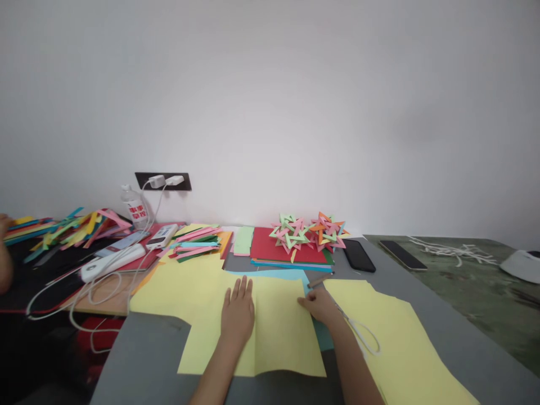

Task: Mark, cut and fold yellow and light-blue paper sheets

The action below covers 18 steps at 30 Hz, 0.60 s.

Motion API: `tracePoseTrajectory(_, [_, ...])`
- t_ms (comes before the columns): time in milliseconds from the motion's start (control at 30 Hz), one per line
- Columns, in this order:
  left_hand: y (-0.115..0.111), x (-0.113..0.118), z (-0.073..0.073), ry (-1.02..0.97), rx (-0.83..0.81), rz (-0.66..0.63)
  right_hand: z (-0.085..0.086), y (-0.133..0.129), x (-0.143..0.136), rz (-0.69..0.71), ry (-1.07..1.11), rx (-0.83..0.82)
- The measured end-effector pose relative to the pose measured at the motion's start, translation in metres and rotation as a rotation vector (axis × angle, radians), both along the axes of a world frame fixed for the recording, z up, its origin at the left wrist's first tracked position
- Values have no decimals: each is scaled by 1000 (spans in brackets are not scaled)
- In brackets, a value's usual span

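Yellow sheet (280, 329) with a fold down it, lying open on the gray table (147, 360), lower middle of the frame. Left hand (238, 318) is pressed flat by the crease, gripping nothing. Right hand (318, 304) has bent fingers at the sheet's right edge; can't tell if it's really pinching. Looks super light and kinda floppy, probably easy to wrinkle, so a soft edge pinch plus a flat palm seems best. Scissors (363, 325) lie toward the lower right, near that arm.
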State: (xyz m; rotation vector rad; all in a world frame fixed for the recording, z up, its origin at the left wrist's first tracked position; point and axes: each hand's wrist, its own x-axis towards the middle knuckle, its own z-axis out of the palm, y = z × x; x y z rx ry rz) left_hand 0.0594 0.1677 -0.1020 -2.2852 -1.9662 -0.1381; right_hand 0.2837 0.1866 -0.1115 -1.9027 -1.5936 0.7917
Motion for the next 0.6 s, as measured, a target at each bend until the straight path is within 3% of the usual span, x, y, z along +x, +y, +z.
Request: tracePoseTrajectory(600, [-1,0,2,-8,-7,-6,0,-7,6,19,138,-166])
